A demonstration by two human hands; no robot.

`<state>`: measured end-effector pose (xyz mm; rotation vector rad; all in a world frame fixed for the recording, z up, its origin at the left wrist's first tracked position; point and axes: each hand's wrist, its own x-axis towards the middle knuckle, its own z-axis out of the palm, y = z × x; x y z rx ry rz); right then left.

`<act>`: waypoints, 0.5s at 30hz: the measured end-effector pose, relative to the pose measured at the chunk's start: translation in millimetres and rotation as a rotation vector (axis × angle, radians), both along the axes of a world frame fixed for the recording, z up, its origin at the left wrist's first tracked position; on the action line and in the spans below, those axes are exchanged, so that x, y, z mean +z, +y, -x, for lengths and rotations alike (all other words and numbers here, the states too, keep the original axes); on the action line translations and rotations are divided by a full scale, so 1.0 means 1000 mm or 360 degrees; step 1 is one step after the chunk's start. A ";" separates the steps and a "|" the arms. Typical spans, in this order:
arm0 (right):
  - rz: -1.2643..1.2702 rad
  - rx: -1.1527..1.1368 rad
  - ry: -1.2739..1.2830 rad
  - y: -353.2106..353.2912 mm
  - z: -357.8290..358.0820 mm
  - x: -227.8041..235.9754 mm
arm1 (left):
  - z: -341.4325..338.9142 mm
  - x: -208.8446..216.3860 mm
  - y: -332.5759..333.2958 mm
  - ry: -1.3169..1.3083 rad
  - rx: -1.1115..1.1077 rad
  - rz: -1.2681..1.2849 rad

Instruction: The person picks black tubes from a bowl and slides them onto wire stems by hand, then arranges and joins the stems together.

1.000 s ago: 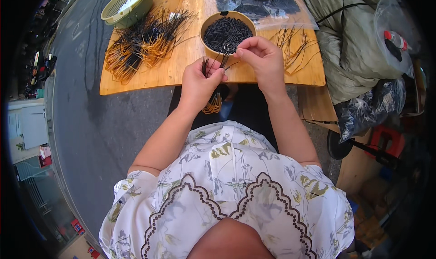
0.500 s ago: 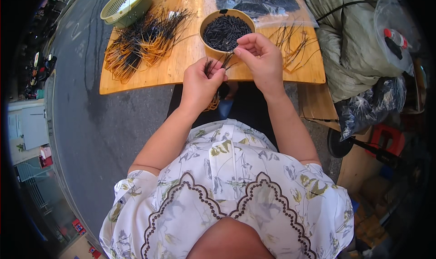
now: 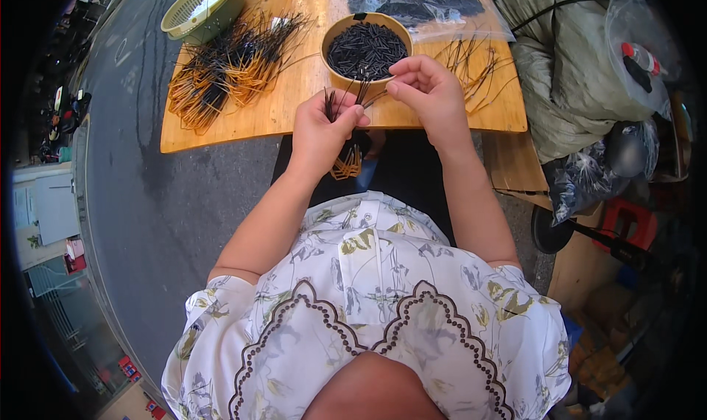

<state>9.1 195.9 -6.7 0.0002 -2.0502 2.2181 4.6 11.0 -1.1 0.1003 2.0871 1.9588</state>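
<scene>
My left hand point(image 3: 317, 134) is closed round a bundle of thin wires. Their black ends stick up past the thumb, and their bent orange ends point(image 3: 346, 163) hang below the palm. Just to the right, my right hand point(image 3: 436, 102) is pinched, thumb against forefinger, by the black wire tips; what lies between those fingers is too small to make out. Right beyond both hands stands a round tan bowl point(image 3: 340, 78), filled with short black tube pieces point(image 3: 366, 50).
A wooden table point(image 3: 492, 119) carries a big pile of similar wires point(image 3: 213, 88) at left, a green basket point(image 3: 221, 9) behind it, and a few loose wires point(image 3: 479, 74) at right. A clear bag of black pieces point(image 3: 416, 4) lies at the back. Large sacks point(image 3: 567, 66) crowd the right side.
My right hand has shifted slightly to the right, away from the wire tips. The left hand has turned a little, so the black ends spread more and the orange ends show more.
</scene>
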 end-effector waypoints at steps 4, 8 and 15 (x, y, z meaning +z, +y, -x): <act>0.0029 0.0153 0.0002 0.001 0.001 0.003 | -0.003 0.000 0.001 -0.0009 -0.0042 -0.0016; -0.0023 0.0359 -0.0123 0.006 0.005 0.001 | -0.003 0.004 0.002 -0.0031 -0.0069 -0.0034; -0.0029 0.0440 -0.0038 0.005 0.008 -0.002 | -0.001 0.002 0.000 -0.0052 -0.0159 -0.0153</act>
